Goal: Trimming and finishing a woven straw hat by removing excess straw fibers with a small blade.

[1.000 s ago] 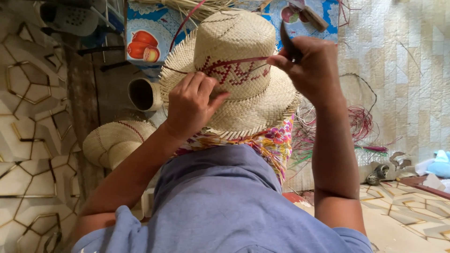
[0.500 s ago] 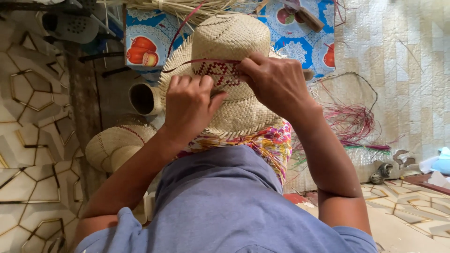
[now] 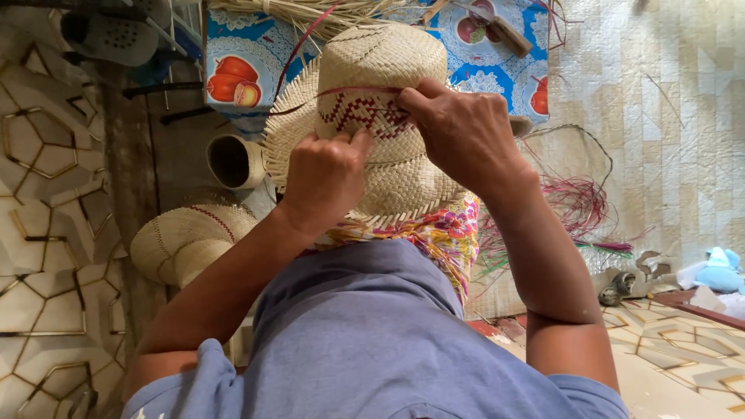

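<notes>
Fingertips of the right hand are pinched together on a dark red strip at the upper edge of the red woven pattern on the straw hat. The strip runs from that pinch across the crown and out past the brim on the side away from the hand. The left hand is curled shut against the hat just below the pattern, thumb and fingers pressed onto the weave; whether they trap a strand cannot be told. The hat rests on a flowered cloth over the person's lap, crown tilted away from the person, directly under both hands. Beyond the hat lies a blue fruit-print cloth with loose straw. Beside the hat, on the left-hand side, stand a small cup and a second woven hat. On the opposite side, red and green strands lie on a woven mat.
</notes>
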